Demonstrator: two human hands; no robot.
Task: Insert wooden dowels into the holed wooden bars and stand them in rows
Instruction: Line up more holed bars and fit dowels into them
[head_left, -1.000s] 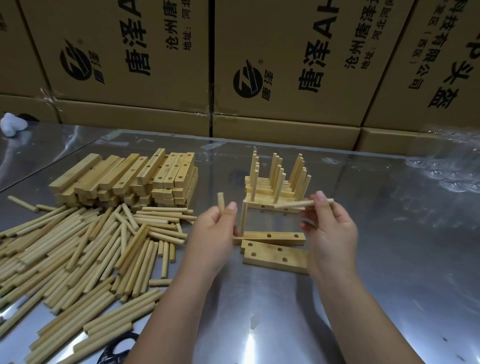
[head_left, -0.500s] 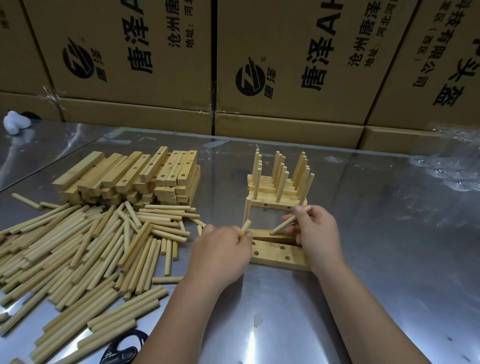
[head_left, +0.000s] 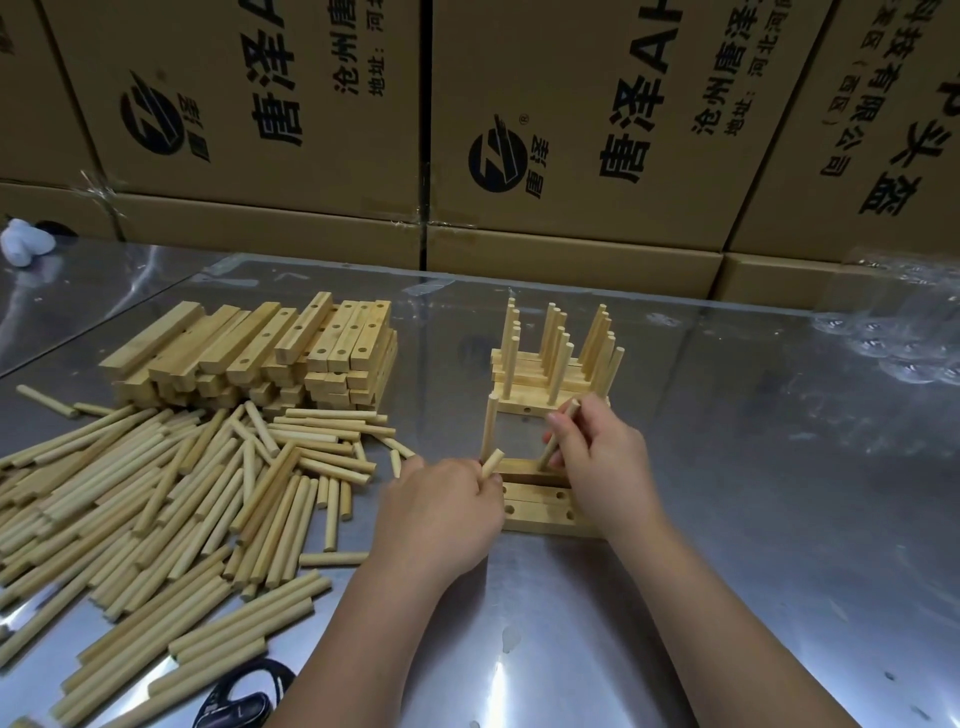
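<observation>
A holed wooden bar (head_left: 524, 470) lies in front of me with one dowel (head_left: 489, 426) standing upright in its left end. My right hand (head_left: 597, 457) pinches a second dowel (head_left: 563, 423), tilted, its lower end at the bar's right part. My left hand (head_left: 447, 506) grips a short dowel (head_left: 492, 462) and sits against the bar's left end. Another holed bar (head_left: 540, 512) lies flat just in front. Behind stand finished bars with rows of upright dowels (head_left: 556, 348).
A large heap of loose dowels (head_left: 156, 493) covers the left of the shiny metal table (head_left: 753, 493). A stack of holed bars (head_left: 270, 353) sits behind it. Cardboard boxes (head_left: 519, 130) wall the far edge. A dark object (head_left: 244, 701) lies at the near edge, clear plastic wrap (head_left: 904, 322) at right.
Both hands came down from above the table to the bar. The right hand's dowel swung from nearly level to steeply tilted, its lower end now at the bar.
</observation>
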